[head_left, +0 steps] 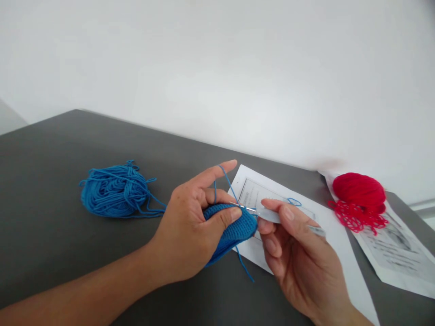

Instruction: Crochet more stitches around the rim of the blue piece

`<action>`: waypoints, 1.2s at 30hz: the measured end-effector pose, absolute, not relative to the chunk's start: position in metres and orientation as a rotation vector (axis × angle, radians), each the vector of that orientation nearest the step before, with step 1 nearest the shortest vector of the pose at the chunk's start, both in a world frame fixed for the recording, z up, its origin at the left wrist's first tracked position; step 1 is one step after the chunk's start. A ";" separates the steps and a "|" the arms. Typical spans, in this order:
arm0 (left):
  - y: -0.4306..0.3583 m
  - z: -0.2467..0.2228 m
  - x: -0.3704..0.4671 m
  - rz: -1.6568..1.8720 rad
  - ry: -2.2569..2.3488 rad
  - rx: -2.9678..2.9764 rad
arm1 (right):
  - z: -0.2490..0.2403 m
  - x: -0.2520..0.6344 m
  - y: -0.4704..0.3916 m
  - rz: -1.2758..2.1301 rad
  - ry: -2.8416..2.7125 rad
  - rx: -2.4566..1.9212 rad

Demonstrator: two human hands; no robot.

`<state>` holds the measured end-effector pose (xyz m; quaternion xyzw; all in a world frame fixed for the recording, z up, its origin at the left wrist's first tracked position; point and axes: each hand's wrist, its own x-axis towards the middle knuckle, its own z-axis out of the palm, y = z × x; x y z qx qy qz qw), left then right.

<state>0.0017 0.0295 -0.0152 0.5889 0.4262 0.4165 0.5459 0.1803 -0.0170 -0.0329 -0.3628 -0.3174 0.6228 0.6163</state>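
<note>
My left hand (197, 217) pinches a blue crochet piece (239, 226) between thumb and fingers. Its index finger is stretched out, with blue yarn looped over it. Between finger and thumb of my right hand (299, 249) is a crochet hook (268, 214) with a pale grey handle. The hook's thin metal shaft lies along the top edge of the piece, with yarn around it. A loose blue tail (244, 265) hangs below the piece. Strands run left from behind my left hand to a blue yarn ball (115, 191).
A printed white sheet (350, 276) lies on the dark grey table (102, 258) beneath my right hand. At the right, a red yarn ball (359, 192) with tangled strands rests on another printed sheet (404, 258). Behind the table's far edge stands a white wall (217, 68).
</note>
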 end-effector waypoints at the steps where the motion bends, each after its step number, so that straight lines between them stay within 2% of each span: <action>1: 0.027 -0.016 0.004 1.015 1.021 1.399 | -0.035 0.176 -0.018 1.392 -0.758 -0.818; 4: 0.022 -0.018 0.011 1.104 1.117 1.421 | -0.043 0.171 -0.024 1.176 -0.960 -0.823; 11: 0.018 -0.019 0.012 1.129 1.174 1.412 | -0.045 0.174 -0.027 0.434 -1.616 -0.888; 18: 0.013 -0.018 0.011 1.130 1.050 1.376 | -0.040 0.173 -0.033 0.050 -1.873 -0.960; 25: 0.020 -0.015 0.008 1.097 0.834 0.965 | -0.048 0.169 -0.040 -0.332 -1.994 -1.003; 28: 0.022 -0.015 0.002 1.037 0.655 0.855 | -0.043 0.175 -0.038 -0.376 -2.086 -0.934; 36: 0.026 -0.011 -0.007 0.927 0.517 0.798 | -0.026 0.199 -0.032 -0.180 -2.217 -0.767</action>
